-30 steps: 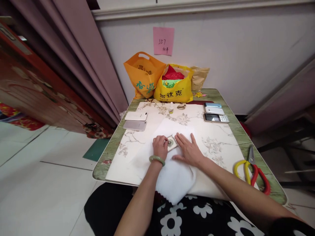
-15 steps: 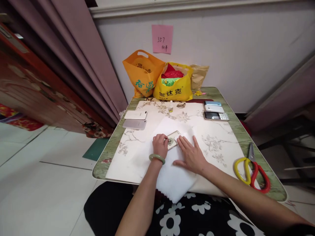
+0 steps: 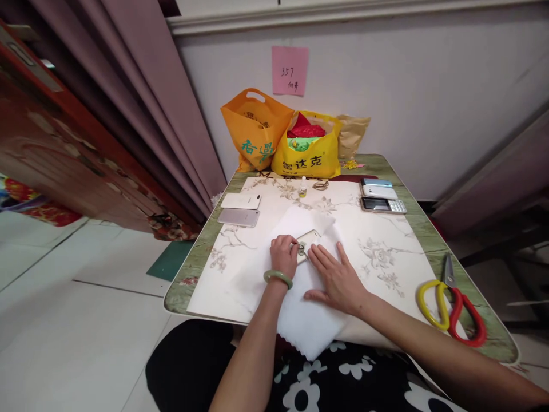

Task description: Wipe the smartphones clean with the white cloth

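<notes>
A pale gold phone lies face down and slanted on a white cloth in the middle of the table. My left hand, a green bangle on its wrist, is closed at the phone's left side. Its fingertips pinch the ring holder on the phone's back. My right hand lies flat with the thumb spread, pressing on the cloth, its fingertips over the phone's right part. Both hands hide much of the phone.
Two phones lie at the left and several more at the right. A small bottle and glasses-like item sit behind. Large scissors rest near the right edge. Bags stand along the wall.
My right fingertips have slid slightly left and toward me over the phone. My left hand keeps its pinch at the ring holder. The whole view has shifted a little.
</notes>
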A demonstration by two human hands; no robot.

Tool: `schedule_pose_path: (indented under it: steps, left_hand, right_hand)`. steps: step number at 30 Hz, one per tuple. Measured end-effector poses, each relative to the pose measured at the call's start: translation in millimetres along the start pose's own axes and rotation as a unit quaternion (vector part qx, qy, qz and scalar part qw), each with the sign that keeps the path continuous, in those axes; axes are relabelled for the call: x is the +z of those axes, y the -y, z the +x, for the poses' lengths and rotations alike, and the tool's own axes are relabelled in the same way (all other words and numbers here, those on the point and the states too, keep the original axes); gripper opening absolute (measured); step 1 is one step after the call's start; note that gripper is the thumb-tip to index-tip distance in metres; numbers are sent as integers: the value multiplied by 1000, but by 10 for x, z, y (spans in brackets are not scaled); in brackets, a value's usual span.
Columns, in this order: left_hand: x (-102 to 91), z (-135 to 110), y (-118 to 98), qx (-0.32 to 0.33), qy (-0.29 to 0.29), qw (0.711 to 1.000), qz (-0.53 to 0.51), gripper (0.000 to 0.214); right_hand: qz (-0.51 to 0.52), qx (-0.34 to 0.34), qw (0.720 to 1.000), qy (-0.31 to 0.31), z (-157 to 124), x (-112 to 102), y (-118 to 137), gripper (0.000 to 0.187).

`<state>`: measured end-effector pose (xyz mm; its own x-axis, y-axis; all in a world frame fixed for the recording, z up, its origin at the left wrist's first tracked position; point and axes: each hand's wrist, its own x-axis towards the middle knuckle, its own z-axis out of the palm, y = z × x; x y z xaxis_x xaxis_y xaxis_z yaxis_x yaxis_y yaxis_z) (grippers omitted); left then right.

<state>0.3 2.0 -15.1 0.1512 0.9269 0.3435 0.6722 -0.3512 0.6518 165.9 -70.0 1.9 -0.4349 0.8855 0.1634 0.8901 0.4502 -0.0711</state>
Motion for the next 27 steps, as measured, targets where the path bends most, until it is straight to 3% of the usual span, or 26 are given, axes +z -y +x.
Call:
schedule_pose_path:
  steps: [2,5,9,14,16,18,20,23,24,25,27]
  left_hand:
    - [-4,-4,0,4,-2,1000,0,10]
    - [-26,-11,-24,10,0,1000,-1,6]
    - [-77,9,-90,16,28,999,13,7]
    - [-163,134,-214,56,100,992,51,14]
    - [-187,179,-278,35,96,995,3,18]
    - [-180,199,-343,-48,54,991,-116,19]
    - [-126,201,-393,-180,6,942,-284,21]
    - [18,201,-414,-362,-23,806,-469,19]
    - [67,205,-407,-394,-20,776,-491,18]
    - [110,211,-394,-413,-15,760,-501,16]
    - [158,222,-355,-419,-2,755,-504,13]
  right_hand:
    - [10,6,1000,5,-17,-13,-22,82]
    - [35,72,997,-10,89,49,-159,68]
    - [122,157,975,-96,137,202,-319,50]
    - [222,185,939,-189,58,251,-361,42]
    - [263,205,916,-223,41,225,-370,43]
    - [301,235,888,-256,29,200,-385,46]
    - [327,267,861,-283,21,187,-402,49]
    - [354,287,838,-300,15,182,-416,50]
    - [361,284,836,-301,15,179,-416,49]
    - [365,279,835,-301,16,174,-414,48]
    - [369,272,836,-301,17,156,-407,47]
